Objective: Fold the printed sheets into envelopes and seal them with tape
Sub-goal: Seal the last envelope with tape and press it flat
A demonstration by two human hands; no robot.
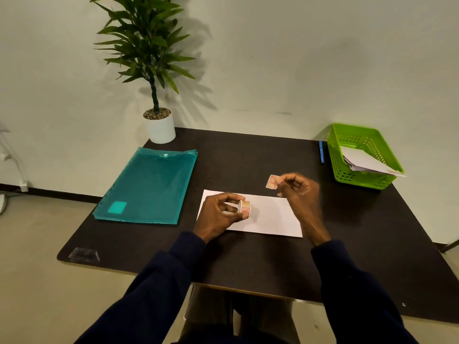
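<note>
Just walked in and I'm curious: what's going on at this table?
A person is sealing a folded sheet with tape. The left hand holds a small tape roll over the white folded sheet on the dark table. The right hand pinches a torn-off tape piece in the air, not yet stuck down. A green basket at the far right already holds folded papers, and a teal folder lies to the left.
</note>
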